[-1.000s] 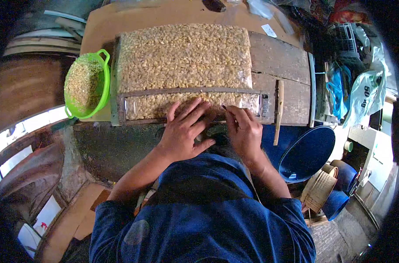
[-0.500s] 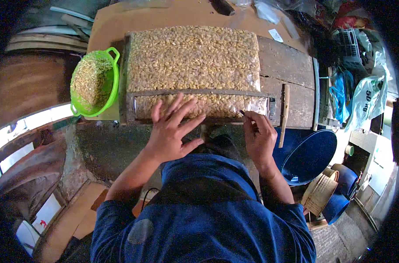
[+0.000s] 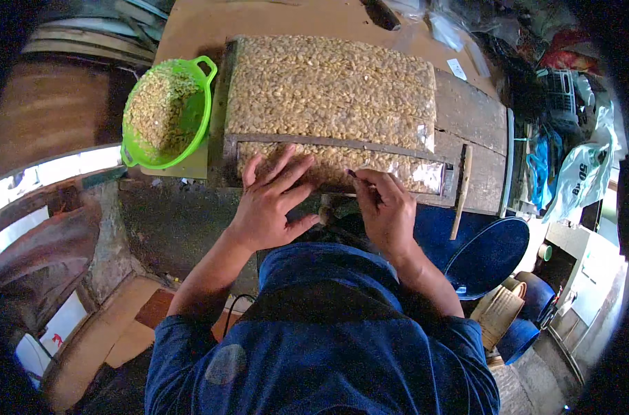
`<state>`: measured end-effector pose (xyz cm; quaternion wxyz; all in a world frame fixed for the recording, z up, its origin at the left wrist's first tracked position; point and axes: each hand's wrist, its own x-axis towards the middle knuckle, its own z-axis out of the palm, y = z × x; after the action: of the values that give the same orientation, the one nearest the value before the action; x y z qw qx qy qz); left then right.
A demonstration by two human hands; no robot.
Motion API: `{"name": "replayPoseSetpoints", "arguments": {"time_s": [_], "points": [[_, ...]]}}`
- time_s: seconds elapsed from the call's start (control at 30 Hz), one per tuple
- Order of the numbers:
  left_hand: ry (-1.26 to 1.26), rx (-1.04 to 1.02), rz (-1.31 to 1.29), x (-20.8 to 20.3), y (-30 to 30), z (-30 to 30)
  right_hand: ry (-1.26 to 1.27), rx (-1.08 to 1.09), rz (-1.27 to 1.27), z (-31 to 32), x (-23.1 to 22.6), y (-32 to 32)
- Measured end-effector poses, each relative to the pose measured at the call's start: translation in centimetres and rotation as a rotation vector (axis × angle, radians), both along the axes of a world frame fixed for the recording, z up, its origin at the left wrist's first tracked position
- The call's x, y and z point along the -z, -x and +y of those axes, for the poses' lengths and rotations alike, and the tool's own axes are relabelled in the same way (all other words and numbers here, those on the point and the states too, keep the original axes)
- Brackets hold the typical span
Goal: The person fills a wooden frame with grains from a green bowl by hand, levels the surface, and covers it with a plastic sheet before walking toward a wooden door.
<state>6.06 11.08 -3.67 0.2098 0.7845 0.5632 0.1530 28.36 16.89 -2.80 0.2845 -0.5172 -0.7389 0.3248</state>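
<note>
A large flat clear plastic pack of pale beans (image 3: 328, 90) lies on the table. A wooden strip (image 3: 342, 142) crosses it, leaving a narrow bean-filled band of the pack (image 3: 414, 173) on the near side. My left hand (image 3: 269, 207) has its fingers spread and rests their tips on that band. Just to its right, my right hand (image 3: 389, 211) pinches a small dark pointed tool (image 3: 352, 173) between thumb and fingers. The tool's tip is at the plastic of the near band; most of its length is hidden in my grip.
A green colander (image 3: 202, 128) of loose beans stands at the left. A wooden stick (image 3: 462, 190) lies at the table's right, poking past the near edge. Below it is a blue tub (image 3: 491, 252). A blue plastic bag (image 3: 539, 162) and a white sack (image 3: 583, 169) hang farther right.
My right hand has moved left along the near band with the small tool, closer to my left hand. My left hand stays spread on the pack. The whole view has shifted and tilted slightly.
</note>
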Motion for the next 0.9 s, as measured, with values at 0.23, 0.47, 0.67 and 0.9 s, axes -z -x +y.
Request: {"name": "replayPoseSetpoints", "arguments": {"time_s": [0.23, 0.47, 0.67, 0.9], "points": [[0.042, 0.019, 0.012, -0.2, 0.5, 0.0, -0.108, -0.111, -0.172, 0.4, 0.2, 2.3], [-0.034, 0.013, -0.045, 0.4, 0.6, -0.2, -0.130, -0.096, -0.117, -0.2, 0.0, 2.0], [-0.015, -0.070, -0.020, -0.5, 2.4, -0.8, -0.018, -0.013, -0.117, -0.2, -0.1, 1.9], [-0.024, -0.054, 0.000, 0.1, 3.8, -1.3, -0.053, -0.107, -0.055, 0.2, 0.3, 4.3]]}}
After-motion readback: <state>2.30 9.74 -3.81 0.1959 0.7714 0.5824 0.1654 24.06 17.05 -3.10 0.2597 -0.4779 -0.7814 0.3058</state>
